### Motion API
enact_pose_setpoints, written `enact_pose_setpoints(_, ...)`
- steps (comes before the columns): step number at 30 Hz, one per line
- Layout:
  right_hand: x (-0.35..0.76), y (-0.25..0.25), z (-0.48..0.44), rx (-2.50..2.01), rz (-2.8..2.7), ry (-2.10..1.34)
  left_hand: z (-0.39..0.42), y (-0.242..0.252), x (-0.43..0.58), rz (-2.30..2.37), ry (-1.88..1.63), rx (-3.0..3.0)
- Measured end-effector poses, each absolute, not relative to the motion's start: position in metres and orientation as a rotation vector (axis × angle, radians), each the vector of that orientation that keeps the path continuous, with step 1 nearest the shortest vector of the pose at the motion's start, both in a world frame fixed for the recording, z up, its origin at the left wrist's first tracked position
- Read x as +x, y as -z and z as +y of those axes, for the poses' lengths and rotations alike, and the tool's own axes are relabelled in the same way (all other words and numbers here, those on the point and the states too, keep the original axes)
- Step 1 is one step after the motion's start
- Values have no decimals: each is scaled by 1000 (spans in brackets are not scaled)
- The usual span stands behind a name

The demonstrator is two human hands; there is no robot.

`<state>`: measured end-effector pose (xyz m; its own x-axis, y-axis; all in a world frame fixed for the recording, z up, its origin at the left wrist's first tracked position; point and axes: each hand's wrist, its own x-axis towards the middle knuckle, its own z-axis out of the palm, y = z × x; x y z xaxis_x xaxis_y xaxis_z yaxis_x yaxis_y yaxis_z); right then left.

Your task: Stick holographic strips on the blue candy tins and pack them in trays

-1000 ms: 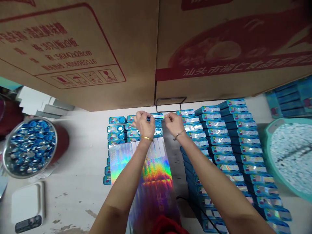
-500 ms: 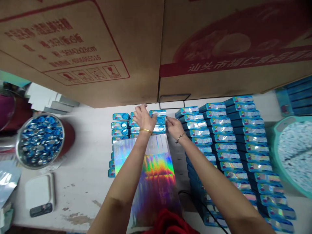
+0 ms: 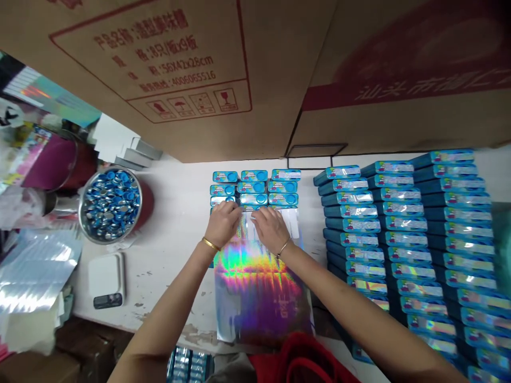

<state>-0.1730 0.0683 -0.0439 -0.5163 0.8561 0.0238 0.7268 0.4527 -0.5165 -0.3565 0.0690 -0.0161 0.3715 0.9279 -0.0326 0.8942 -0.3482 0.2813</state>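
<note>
My left hand (image 3: 223,226) and my right hand (image 3: 272,230) are close together over the top edge of a shiny rainbow holographic sheet (image 3: 263,303). The fingers of both are bent and pinched, with the tips almost meeting; whatever they hold is too small to make out. Just beyond the fingertips, small blue boxes (image 3: 253,187) stand in three columns with their label ends up. The sheet lies over the nearer boxes and hides most of them.
Tall cardboard cartons (image 3: 271,133) wall off the back. Dense rows of blue boxes (image 3: 405,224) fill the right side. To the left are a metal pot (image 3: 146,205) of small blue and silver pieces, a white device with a dark display (image 3: 107,279), and plastic sheets (image 3: 35,271).
Both hands have come back from the far boxes to the sheet's top edge and drawn closer together. The left fingers went from spread to pinched. The view has shifted left.
</note>
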Motion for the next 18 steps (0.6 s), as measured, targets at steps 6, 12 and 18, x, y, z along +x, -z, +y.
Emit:
enact_pose_setpoints(6,-172,45,71,-1400,-2407,-701,55,21,-349,1710,-177,2443)
enact_pose_setpoints(12,-175,44,70,-1430,-2377,-711,33,21,-347,1777,-202,2413)
enact_pose_setpoints(18,-175,42,70,-1436,-2375,-677,23,26,-340,1822,-118,2364)
